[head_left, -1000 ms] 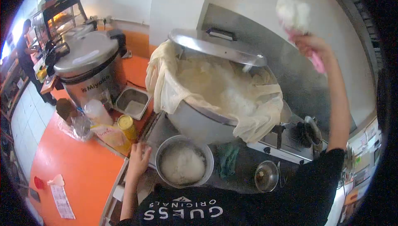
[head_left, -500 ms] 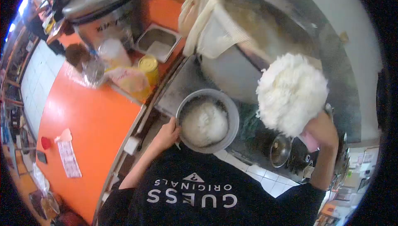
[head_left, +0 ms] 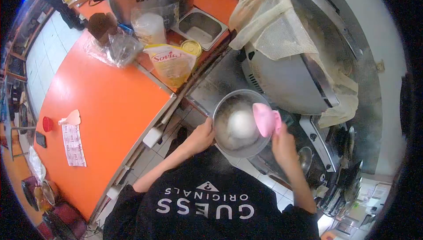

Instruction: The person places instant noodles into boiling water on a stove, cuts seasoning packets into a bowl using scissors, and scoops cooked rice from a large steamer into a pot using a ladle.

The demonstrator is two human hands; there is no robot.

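My left hand (head_left: 202, 135) is closed on the left edge of a metal pot (head_left: 217, 113). White rice (head_left: 242, 124) lies in a mound inside the pot, blurred by steam or motion. My right hand (head_left: 284, 146) is closed around a pink rice scoop (head_left: 263, 119), tilted over the pot's right side. No rice shows on the scoop's visible side. Ahead and to the right stands a large open cooker (head_left: 282, 81) with a cream mesh cloth (head_left: 286, 33) draped over its rim. What the cooker holds is mostly hidden.
An orange counter (head_left: 110, 112) on the left carries an oil pouch (head_left: 171, 66), a can (head_left: 192, 47), a rectangular metal tray (head_left: 216, 41), a rice cooker (head_left: 152, 0), a phone (head_left: 41, 140) and a printed paper strip (head_left: 74, 145). A stove (head_left: 319, 145) is at right.
My right hand has moved left and back from beside the cooker to the pot. The big clump of rice has left the scoop. The view has shifted; my left hand still holds the pot.
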